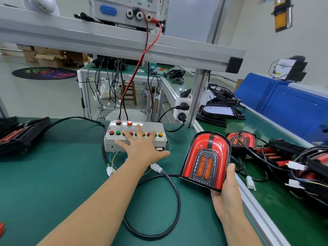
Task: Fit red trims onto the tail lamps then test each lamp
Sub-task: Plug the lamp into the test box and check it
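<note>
While the left hand point(142, 148) lies spread and flat-fingered over the row of coloured push buttons on the grey rectangular test box point(154, 127), the right hand point(229, 187) grips the arched red-and-black tail lamp point(206, 160) by its lower edge, fingers under it and thumb curled up along its right side, holding it tilted face-up above the green bench mat point(53, 183), at about four o'clock from the box. Its red trim looks seated and the two amber bars in the centre seem lit, though I cannot tell glow from tint. One risk is the splayed fingers: several buttons sit under them at once, so a careless press could trigger the wrong circuit and give a false reading. Another is the one-handed hold on the lamp's bottom edge; most of its weight stands above the grip, so it could tip forward and strike the aluminium bench rail point(257, 206) at five o'clock. The black looped cable point(175, 197) curls across the mat at six o'clock from the box, and whether it reaches the lamp is hidden; a tug could loosen the white plug connector point(156, 168) just beside the left wrist. The heap of other tail lamps and wiring point(292, 162) at three o'clock could snag a loose lead
</note>
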